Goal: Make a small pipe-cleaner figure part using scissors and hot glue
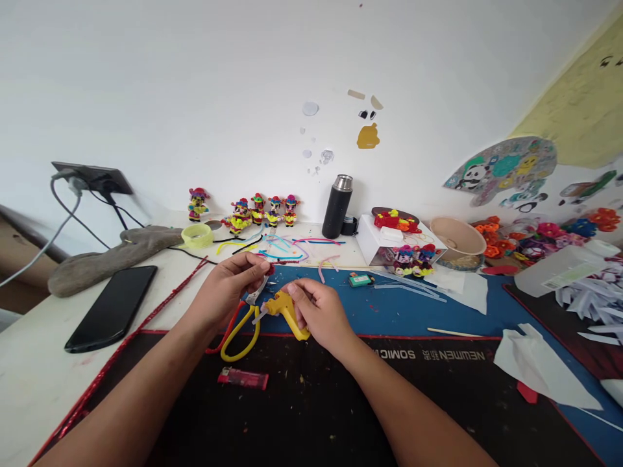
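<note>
My right hand [318, 310] is closed around a small yellow glue gun [291, 314], with a clear glue stick [259, 318] jutting from its left end. Just to the left, my left hand [237, 277] pinches a small dark red piece; the fingertips hide most of it, so its shape is unclear. Beneath and between the hands lies a pair of scissors [241, 337] with yellow and red handles, partly covered by my left hand. A pink see-through lighter [243, 378] rests on the black mat [302, 415] nearer to me.
A black phone [111, 309] and a long red glittery strand [160, 311] lie at left. Several small dolls [257, 211], a black thermos [337, 207] and a white box [377, 241] stand along the wall. Pipe cleaners [287, 246] are scattered behind my hands; crumpled tissue [530, 363] lies right.
</note>
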